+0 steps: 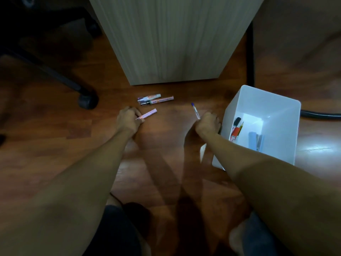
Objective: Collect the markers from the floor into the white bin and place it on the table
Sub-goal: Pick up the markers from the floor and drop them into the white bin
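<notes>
Crouched on the wooden floor (166, 141), the person has both hands busy at once. The left hand (128, 120) is curled around the lower end of a pink marker (147, 114), most of its barrel poking out past the fingers. The right hand (207, 122) is closed in a fist on a clear pen with a blue cap (195, 111), cap pointing away, and sits just beside the near wall of the white bin (258, 100).

To do this step well, I'd say the right hand should swing over the rim and let go only once the pen tip is inside, so nothing bounces back out; the left can follow across with its marker, lifted clear of the floor first.

2 more markers lie touching side by side near the foot of the pale wooden cabinet (171, 43): a white-barrelled marker (149, 97) and a pink-labelled marker (156, 101). The bin stands on the floor and already holds a red and black marker (236, 128), what looks like a yellow pencil, and a bluish item I can't identify in this dim light. The counter itself is out of sight.
</notes>
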The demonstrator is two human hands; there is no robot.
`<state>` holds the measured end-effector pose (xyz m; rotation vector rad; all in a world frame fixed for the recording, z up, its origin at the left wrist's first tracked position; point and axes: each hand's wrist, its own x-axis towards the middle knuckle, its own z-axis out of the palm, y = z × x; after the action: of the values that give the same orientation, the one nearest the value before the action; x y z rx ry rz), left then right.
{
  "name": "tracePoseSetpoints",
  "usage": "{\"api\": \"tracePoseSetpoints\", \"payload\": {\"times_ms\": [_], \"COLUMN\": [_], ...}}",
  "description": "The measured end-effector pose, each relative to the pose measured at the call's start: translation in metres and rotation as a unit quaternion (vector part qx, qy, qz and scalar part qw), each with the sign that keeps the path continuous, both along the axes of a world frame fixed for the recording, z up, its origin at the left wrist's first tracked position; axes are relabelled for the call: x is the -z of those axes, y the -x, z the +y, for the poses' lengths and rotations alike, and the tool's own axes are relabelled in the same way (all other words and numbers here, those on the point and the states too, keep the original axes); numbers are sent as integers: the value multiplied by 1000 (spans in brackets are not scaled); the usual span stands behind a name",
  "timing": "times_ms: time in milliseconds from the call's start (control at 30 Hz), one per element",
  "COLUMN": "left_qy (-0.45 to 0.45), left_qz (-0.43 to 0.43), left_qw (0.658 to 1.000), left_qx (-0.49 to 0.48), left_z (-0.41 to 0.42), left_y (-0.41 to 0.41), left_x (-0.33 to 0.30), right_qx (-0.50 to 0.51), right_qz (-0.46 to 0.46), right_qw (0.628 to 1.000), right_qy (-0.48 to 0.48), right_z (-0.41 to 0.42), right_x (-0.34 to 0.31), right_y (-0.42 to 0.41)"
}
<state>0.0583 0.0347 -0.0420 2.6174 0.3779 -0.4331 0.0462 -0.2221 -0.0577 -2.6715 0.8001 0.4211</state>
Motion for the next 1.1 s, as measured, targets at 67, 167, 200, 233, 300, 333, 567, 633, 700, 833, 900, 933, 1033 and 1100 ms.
{"api": "tracePoseSetpoints", "payload": {"times_ms": [67, 167, 200, 233, 300, 333, 567, 633, 700, 833, 900, 933, 1033, 1100], "left_qy": [31, 78, 90, 106, 126, 136, 217, 269, 279, 252, 260, 262, 262, 261], "left_qz": [24, 30, 29, 27, 18, 11, -59, -49, -51, -74, -70, -64, -59, -52], "left_qw": [999, 995, 993, 991, 989, 988, 973, 960, 958, 965, 963, 963, 962, 962], "left_qx": [-26, -56, -68, -78, -79, -78, -54, -61, -48, -6, 9, 15, 41, 61], "left_z": [-4, -11, -17, -23, -38, -45, -96, -113, -131, -174, -196, -207, -238, -255], "left_y": [6, 15, 17, 18, 17, 16, 5, 5, 9, 24, 32, 36, 47, 54], "left_x": [0, -5, -11, -19, -39, -51, -140, -156, -169, -189, -192, -193, -193, -189], "right_qx": [4, 18, 17, 15, 16, 20, 18, 26, 41, 69, 88, 99, 116, 125], "right_qz": [-4, -20, -19, -23, -40, -50, -116, -141, -157, -180, -187, -186, -180, -176], "right_qw": [999, 994, 991, 987, 977, 973, 954, 949, 944, 940, 939, 939, 943, 944], "right_qy": [-40, -106, -132, -158, -209, -226, -276, -281, -288, -283, -275, -273, -255, -252], "right_z": [2, 3, 3, 3, 2, 1, -27, -39, -55, -93, -114, -124, -152, -167], "right_x": [-5, -18, -26, -34, -54, -65, -152, -172, -185, -208, -215, -217, -218, -213], "right_y": [4, 9, 11, 11, 11, 11, 10, 16, 24, 46, 59, 66, 85, 96]}}
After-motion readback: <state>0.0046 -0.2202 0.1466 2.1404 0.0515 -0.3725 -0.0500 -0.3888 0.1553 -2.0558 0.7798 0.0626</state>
